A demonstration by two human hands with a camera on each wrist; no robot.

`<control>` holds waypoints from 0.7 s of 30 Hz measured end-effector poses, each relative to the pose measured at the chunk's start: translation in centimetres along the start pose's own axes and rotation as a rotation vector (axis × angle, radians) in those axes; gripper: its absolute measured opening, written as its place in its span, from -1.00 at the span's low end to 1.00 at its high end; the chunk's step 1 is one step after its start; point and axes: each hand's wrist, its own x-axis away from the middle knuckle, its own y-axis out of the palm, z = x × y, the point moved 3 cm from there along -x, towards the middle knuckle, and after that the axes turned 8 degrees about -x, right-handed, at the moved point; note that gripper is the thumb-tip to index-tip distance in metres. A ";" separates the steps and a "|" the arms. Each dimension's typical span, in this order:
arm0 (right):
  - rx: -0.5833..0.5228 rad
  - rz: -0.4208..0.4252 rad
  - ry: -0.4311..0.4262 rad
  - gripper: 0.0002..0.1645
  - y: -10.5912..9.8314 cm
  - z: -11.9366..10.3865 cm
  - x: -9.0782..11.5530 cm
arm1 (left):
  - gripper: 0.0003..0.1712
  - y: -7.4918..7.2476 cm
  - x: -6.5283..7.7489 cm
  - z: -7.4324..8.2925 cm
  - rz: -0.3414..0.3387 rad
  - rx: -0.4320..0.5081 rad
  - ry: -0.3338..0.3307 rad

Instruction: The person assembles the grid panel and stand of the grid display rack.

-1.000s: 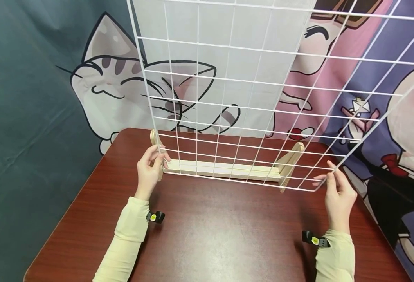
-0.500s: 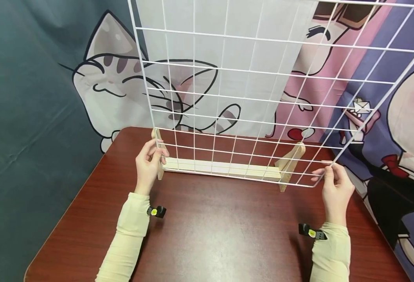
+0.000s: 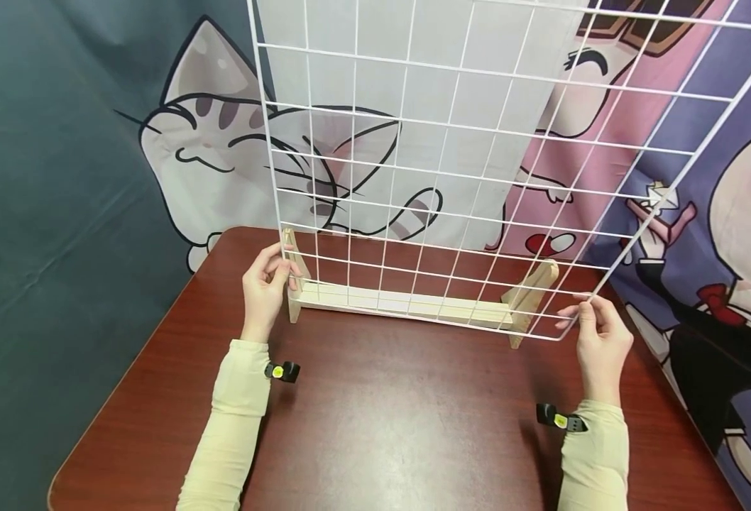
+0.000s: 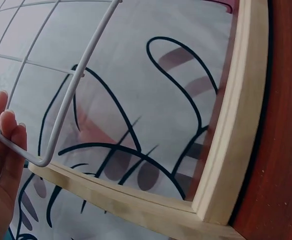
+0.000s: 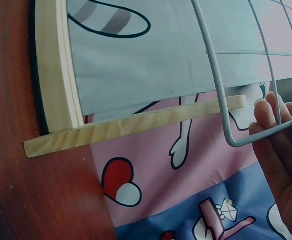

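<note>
A white wire grid panel (image 3: 407, 62) is held up by both hands, its top running out of the head view. My left hand (image 3: 263, 291) pinches its left side wire near the lower corner, and my right hand (image 3: 605, 348) pinches the right side wire near the other corner. Behind the panel's lower edge lies a pale wooden stand, with a long grooved bar (image 3: 407, 303) between two end pieces. In the left wrist view, the panel's rounded corner overlaps the left end piece (image 4: 116, 195). The right wrist view has the other corner crossing the tip of the right end piece (image 5: 126, 125).
The stand rests towards the back of a reddish-brown wooden table (image 3: 388, 411). A cartoon-printed cloth (image 3: 209, 191) hangs behind and at the right. A dark green cloth (image 3: 50, 234) hangs at the left. Wrist cameras (image 3: 282, 372) sit on both forearms.
Both hands have shifted a little left and away across the table, carrying the panel's lower edge along. The grip stays the same and the stand keeps its place on the table.
</note>
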 end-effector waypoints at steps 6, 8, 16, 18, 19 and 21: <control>-0.045 -0.017 0.031 -0.77 0.0 0.5 -0.2 | -0.74 0.1 -0.2 -0.6 0.011 -0.022 -0.022; -0.060 -0.018 0.036 -0.76 0.1 0.4 -0.3 | -0.73 0.2 -0.3 -0.3 0.013 -0.010 -0.028; -0.156 -0.005 0.042 -0.74 0.2 -0.2 -0.9 | -0.73 0.5 -0.7 1.5 0.019 0.041 -0.024; -0.152 -0.006 0.036 -0.73 0.1 -0.3 -0.9 | -0.74 0.7 -0.9 1.5 0.024 0.046 -0.018; -0.156 -0.011 0.029 -0.72 0.1 -0.3 -1.0 | -0.75 0.8 -0.9 1.6 0.026 0.049 -0.016; -0.167 -0.013 0.024 -0.71 0.0 -0.4 -1.0 | -0.75 0.9 -1.1 1.2 0.028 0.053 -0.013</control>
